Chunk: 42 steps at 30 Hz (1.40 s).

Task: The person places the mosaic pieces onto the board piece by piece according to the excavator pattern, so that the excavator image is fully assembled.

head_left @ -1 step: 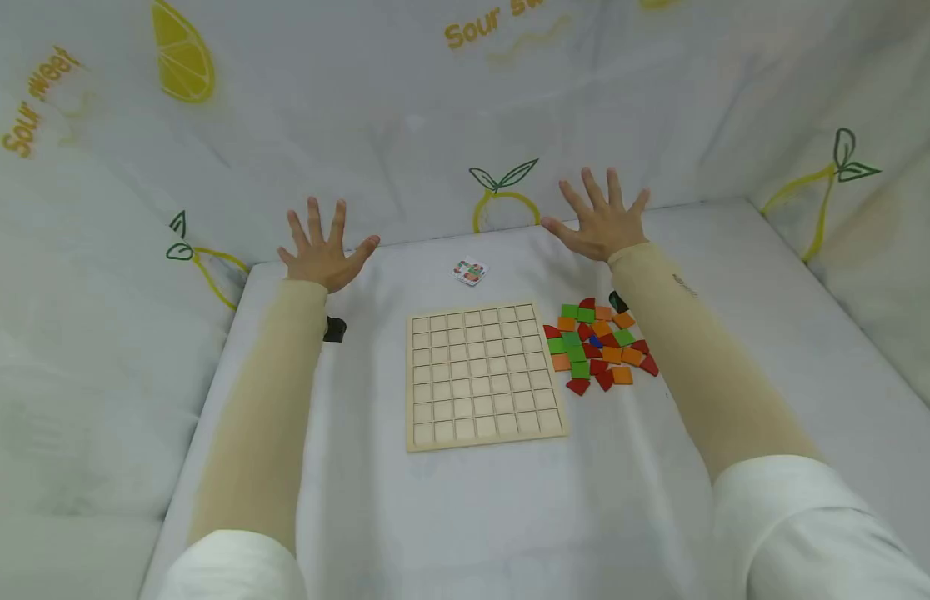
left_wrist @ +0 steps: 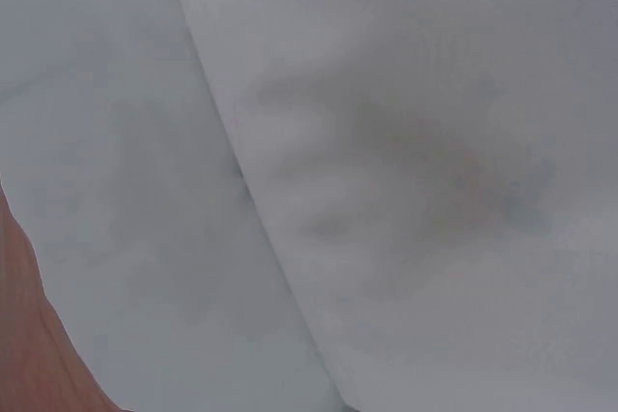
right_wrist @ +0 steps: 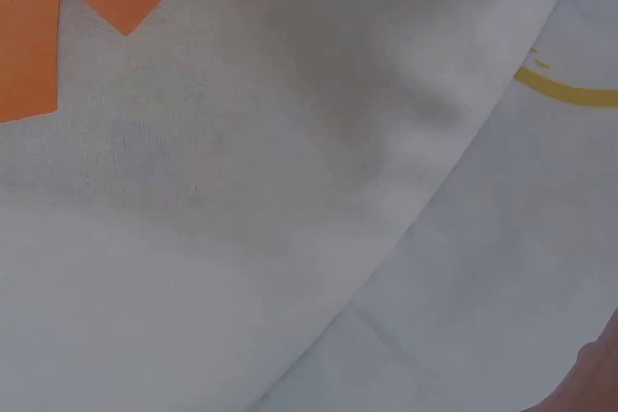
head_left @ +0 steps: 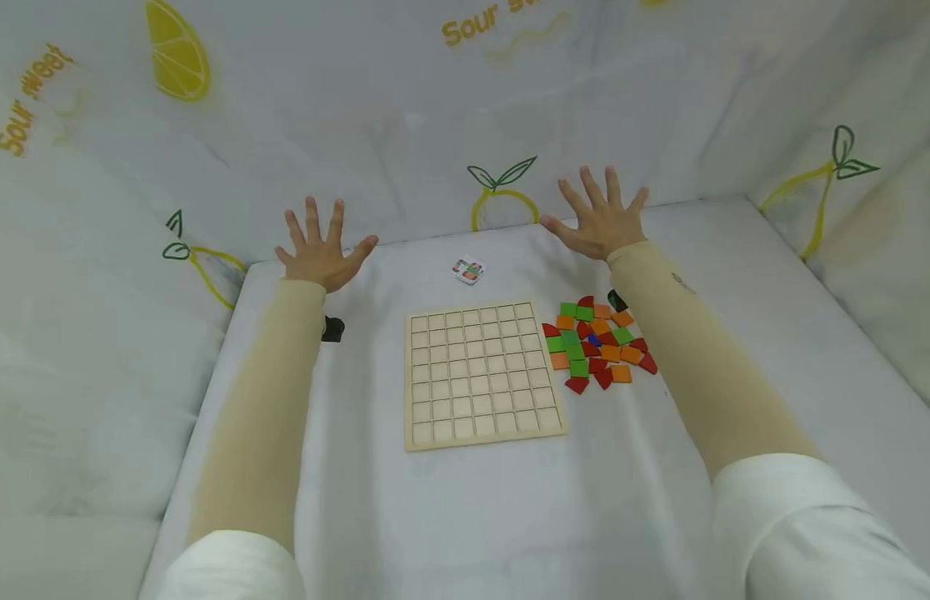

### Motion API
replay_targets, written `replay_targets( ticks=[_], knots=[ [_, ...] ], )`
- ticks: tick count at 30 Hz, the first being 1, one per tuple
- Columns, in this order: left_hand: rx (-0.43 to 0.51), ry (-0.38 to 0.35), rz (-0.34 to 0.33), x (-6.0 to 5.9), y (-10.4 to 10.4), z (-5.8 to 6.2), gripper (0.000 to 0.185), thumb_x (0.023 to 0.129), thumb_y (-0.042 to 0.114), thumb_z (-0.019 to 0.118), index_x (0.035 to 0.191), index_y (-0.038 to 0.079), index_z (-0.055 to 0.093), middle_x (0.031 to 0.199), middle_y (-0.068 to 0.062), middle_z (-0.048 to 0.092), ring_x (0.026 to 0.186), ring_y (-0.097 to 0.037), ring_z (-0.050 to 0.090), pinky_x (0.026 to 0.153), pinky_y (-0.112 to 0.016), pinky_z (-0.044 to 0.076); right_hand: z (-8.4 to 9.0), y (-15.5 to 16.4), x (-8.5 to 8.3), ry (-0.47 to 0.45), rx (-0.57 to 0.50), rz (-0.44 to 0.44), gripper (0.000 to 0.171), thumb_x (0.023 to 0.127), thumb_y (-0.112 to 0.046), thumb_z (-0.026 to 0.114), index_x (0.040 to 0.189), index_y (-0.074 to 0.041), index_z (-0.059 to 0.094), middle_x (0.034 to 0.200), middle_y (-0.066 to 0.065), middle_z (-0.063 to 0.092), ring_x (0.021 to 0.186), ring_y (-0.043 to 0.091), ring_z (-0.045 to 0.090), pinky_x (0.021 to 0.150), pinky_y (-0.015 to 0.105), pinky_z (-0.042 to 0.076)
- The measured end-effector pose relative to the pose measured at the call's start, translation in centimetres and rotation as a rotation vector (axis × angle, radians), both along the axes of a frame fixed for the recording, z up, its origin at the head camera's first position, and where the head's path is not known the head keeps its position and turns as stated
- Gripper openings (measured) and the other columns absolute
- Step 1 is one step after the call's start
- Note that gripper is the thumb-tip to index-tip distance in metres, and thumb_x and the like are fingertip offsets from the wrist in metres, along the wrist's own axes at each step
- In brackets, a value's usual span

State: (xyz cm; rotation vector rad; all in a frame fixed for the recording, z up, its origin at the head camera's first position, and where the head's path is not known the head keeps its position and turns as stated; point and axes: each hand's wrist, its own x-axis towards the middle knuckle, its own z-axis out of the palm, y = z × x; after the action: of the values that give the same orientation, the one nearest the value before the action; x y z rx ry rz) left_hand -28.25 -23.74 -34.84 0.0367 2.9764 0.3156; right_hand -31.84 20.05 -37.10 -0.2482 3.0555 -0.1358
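Wooden grid board (head_left: 483,375) between spread, empty hands; coloured tiles (head_left: 597,343) just right.

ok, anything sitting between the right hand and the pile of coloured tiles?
Nothing visible. The right hand is spread open past the far edge of the tile pile, with only bare white cloth between them. The wooden grid board lies left of the pile.

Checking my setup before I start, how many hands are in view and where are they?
2: left hand spread open beyond the wooden grid board, right hand spread open beyond the coloured tiles.
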Motion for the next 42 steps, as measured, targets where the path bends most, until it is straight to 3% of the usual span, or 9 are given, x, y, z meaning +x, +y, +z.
replay_targets(
  ticks=[4,8,11,14,19,26,33,37,42],
  knots=[
    [0.051,-0.062,-0.032,1.3,-0.5,-0.8,0.097,0.090,0.087,0.012,0.161,0.027,-0.017,0.166,-0.013,-0.029,0.150,-0.045,-0.032,0.112,-0.082,-0.012,-0.4,-0.6,0.3,-0.043,-0.011,0.022,0.089,0.093,-0.082,0.009,0.163,-0.030,-0.008,0.170,0.007,-0.018,0.156,0.039,-0.021,0.117,0.074,-0.018],
    [0.149,-0.277,-0.175,4.1,0.3,-1.4,0.096,0.095,0.079,0.029,0.165,0.020,0.000,0.171,-0.019,-0.007,0.157,-0.046,-0.009,0.119,-0.077,-0.001,0.5,0.2,1.9,-0.216,-0.031,0.021,0.084,0.102,-0.067,0.026,0.164,-0.019,-0.004,0.171,0.018,-0.006,0.156,0.046,-0.011,0.119,0.071,-0.017],
    [0.189,-0.395,-0.284,6.5,1.8,-1.2,0.095,0.095,0.073,0.046,0.165,0.023,0.005,0.172,-0.017,-0.004,0.158,-0.044,-0.002,0.121,-0.075,0.009,2.1,2.2,3.0,-0.374,-0.002,0.007,0.081,0.104,-0.051,0.042,0.164,-0.010,0.006,0.168,0.027,0.008,0.153,0.054,0.004,0.120,0.076,-0.003],
    [0.183,-0.415,-0.355,9.2,3.0,-1.6,0.101,0.091,0.068,0.060,0.165,0.021,0.008,0.172,-0.018,-0.004,0.157,-0.048,-0.004,0.120,-0.076,0.009,2.4,4.1,3.7,-0.463,0.001,0.005,0.074,0.104,-0.039,0.050,0.161,-0.003,0.018,0.163,0.033,0.019,0.149,0.056,0.018,0.118,0.077,0.014],
    [0.217,-0.469,-0.400,12.8,3.6,-3.5,0.104,0.088,0.060,0.070,0.164,0.014,0.016,0.172,-0.015,0.005,0.157,-0.047,0.003,0.122,-0.071,0.014,-0.5,5.3,4.6,-0.481,-0.071,-0.001,0.058,0.103,-0.029,0.055,0.151,0.002,0.041,0.157,0.033,0.034,0.144,0.052,0.032,0.117,0.070,0.030],
    [0.289,-0.417,-0.396,15.0,3.8,-6.2,0.090,0.088,0.052,0.074,0.158,0.010,0.035,0.171,-0.010,0.018,0.157,-0.046,0.009,0.124,-0.067,0.018,-3.1,4.8,6.0,-0.427,-0.177,0.052,0.045,0.103,-0.024,0.053,0.140,0.000,0.055,0.146,0.030,0.051,0.136,0.049,0.044,0.115,0.066,0.037],
    [0.255,-0.367,-0.304,16.9,4.4,-6.1,0.086,0.085,0.054,0.076,0.155,0.016,0.043,0.170,-0.005,0.024,0.156,-0.046,0.016,0.117,-0.071,0.027,-4.0,3.1,6.5,-0.425,-0.271,0.119,0.051,0.102,-0.011,0.046,0.152,-0.007,0.045,0.152,0.026,0.045,0.139,0.046,0.043,0.115,0.067,0.036],
    [0.219,-0.306,-0.288,18.2,4.8,-6.6,0.082,0.087,0.054,0.074,0.153,0.014,0.046,0.169,-0.005,0.027,0.155,-0.046,0.021,0.116,-0.072,0.029,-4.7,2.4,6.5,-0.356,-0.203,0.200,0.048,0.101,-0.008,0.047,0.148,-0.009,0.053,0.148,0.024,0.049,0.134,0.044,0.048,0.111,0.065,0.043],
    [0.198,-0.234,-0.294,19.8,4.7,-8.1,0.086,0.088,0.053,0.073,0.158,0.015,0.038,0.170,-0.006,0.022,0.156,-0.043,0.017,0.121,-0.072,0.019,-5.1,2.0,6.2,-0.263,-0.101,0.229,0.034,0.100,-0.011,0.058,0.133,-0.011,0.068,0.140,0.019,0.058,0.126,0.039,0.053,0.102,0.064,0.051]
  ],
)
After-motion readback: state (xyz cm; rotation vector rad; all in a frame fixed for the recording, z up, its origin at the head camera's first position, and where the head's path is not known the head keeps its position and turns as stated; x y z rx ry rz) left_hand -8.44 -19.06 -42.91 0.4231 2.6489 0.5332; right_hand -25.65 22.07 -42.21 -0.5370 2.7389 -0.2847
